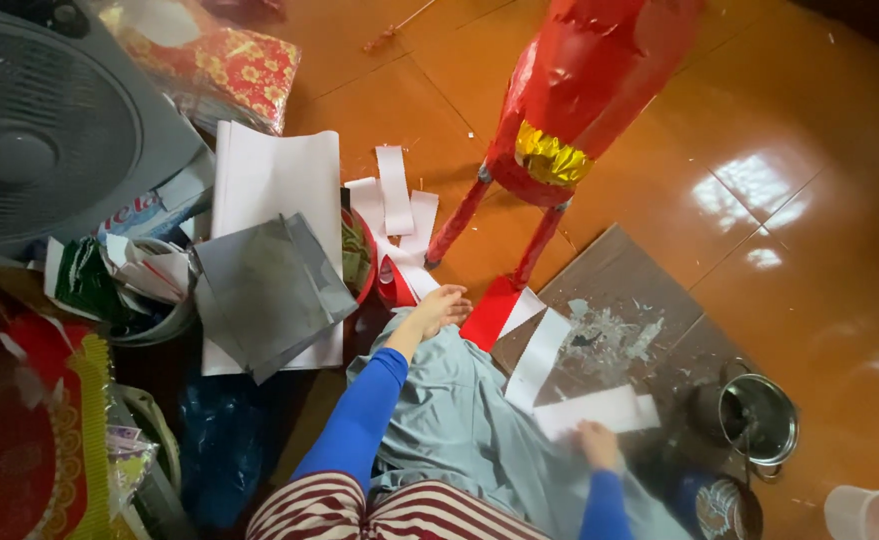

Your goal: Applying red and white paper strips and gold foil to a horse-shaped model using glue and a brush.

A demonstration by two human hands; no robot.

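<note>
Under my right hand (597,443) lies a white paper strip (599,411) on the dark board (649,275); my fingers press flat on its near edge, spread rather than curled, pinning it without gripping. Its long axis runs left to right across my front, tilted slightly up toward the right, and most of it lies just beyond my fingertips. A second white strip (539,357) slants from it up toward the red paper piece (486,310). My left hand (439,308) reaches farther forward, fingers loosely bent at that red piece's left edge; whether it pinches anything I cannot tell. The right hand is plainly the nearer one to the strip. Beyond stands the red paper figure (584,80) on its thin red legs. At right, the small metal pot (759,420) looks dark inside, contents unclear. At left, a bowl (154,320) is stuffed with crumpled paper scraps beside grey sheets (264,290).
</note>
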